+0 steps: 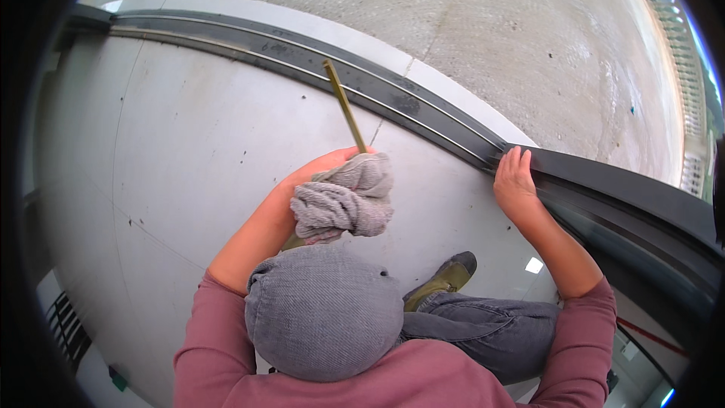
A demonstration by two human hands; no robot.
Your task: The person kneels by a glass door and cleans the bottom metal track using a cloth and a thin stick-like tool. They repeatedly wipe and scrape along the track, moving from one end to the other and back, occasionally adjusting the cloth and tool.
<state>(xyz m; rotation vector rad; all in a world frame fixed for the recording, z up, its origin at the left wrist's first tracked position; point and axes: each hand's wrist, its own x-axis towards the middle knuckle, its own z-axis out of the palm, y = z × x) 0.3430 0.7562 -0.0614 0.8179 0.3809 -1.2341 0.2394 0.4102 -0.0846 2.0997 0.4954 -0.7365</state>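
My left hand (342,160) is largely covered by a crumpled grey towelling cloth (362,198) that it holds. A thin brass-coloured strip (345,107) sticks up past the fingers of the same hand, angled towards the door track. How the fingers grip the strip is hidden behind the cloth. Flat against the upright dark grey door frame (566,167) rests my right hand (514,175), fingers extended at its corner and holding nothing. A dark grey sliding door track (374,82) with two pale rails runs away to the far left, with dark wet-looking patches in its channel.
White floor tiles (187,124) with specks of dirt lie inside the track. Beyond it are a white sill (442,82) and rough concrete (510,39). My bent knee (323,311) and a green shoe (444,280) are close by. A balustrade (685,79) stands far right.
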